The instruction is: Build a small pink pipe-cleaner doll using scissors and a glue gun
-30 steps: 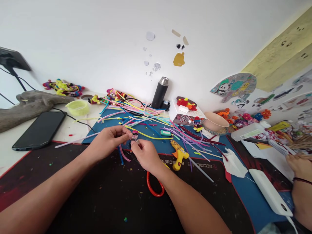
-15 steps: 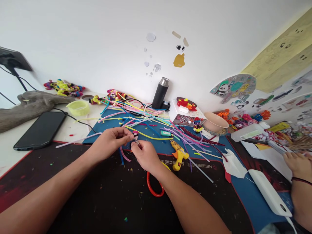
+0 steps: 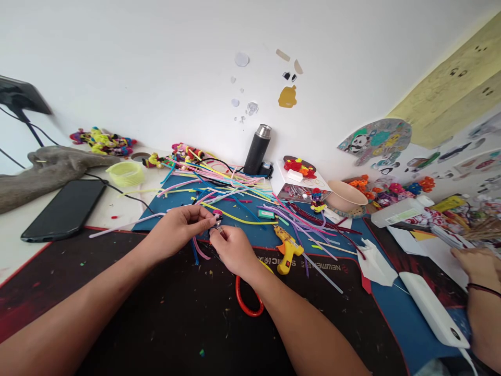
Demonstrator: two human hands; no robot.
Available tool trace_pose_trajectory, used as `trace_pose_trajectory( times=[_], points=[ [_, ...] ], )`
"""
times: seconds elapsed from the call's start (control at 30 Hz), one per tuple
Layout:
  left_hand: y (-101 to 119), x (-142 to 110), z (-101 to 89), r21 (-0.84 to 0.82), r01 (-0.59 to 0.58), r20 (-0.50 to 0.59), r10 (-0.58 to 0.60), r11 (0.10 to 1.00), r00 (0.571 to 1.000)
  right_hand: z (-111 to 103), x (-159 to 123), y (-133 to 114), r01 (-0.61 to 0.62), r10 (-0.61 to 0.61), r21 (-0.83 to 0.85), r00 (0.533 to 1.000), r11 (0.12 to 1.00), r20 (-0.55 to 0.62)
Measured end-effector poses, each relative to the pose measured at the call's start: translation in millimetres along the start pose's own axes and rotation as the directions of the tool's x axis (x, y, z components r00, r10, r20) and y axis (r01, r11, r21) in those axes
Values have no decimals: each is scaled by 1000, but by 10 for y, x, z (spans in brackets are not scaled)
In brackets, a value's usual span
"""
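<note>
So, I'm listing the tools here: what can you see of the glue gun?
The glue gun is yellow, apparently plastic, with an orange trigger, a red patch on its handle and a darkly stained front end. It lies on its side, front over the blue surface and pointing away from the wearer, handle over the black mat. A translucent stick juts from its back. Nobody holds it.

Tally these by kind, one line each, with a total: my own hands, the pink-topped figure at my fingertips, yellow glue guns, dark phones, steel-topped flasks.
Own hands: 2 (left hand, right hand)
Pink-topped figure: 1
Yellow glue gun: 1
Dark phone: 1
Steel-topped flask: 1
Total: 6
</note>
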State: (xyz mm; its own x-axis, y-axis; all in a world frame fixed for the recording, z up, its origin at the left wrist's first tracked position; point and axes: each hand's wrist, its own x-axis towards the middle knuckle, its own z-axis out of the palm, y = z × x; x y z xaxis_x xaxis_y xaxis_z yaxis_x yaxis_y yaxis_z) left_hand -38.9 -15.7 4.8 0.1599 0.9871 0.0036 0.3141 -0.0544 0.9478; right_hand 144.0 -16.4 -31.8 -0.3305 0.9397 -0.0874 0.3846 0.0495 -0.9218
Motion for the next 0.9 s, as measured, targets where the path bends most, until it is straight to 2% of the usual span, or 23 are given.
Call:
trace_pose_trajectory(
  times=[0.6,0.9],
  points=[
    [91,-8,-11,-14,33,-23,-33,999,999,10,54,137,-33,30,190,999,981,16],
    [67,-15,-17,-17,36,-28,-36,999,999,14,60,150,-43,37,199,999,979,29]
  ],
)
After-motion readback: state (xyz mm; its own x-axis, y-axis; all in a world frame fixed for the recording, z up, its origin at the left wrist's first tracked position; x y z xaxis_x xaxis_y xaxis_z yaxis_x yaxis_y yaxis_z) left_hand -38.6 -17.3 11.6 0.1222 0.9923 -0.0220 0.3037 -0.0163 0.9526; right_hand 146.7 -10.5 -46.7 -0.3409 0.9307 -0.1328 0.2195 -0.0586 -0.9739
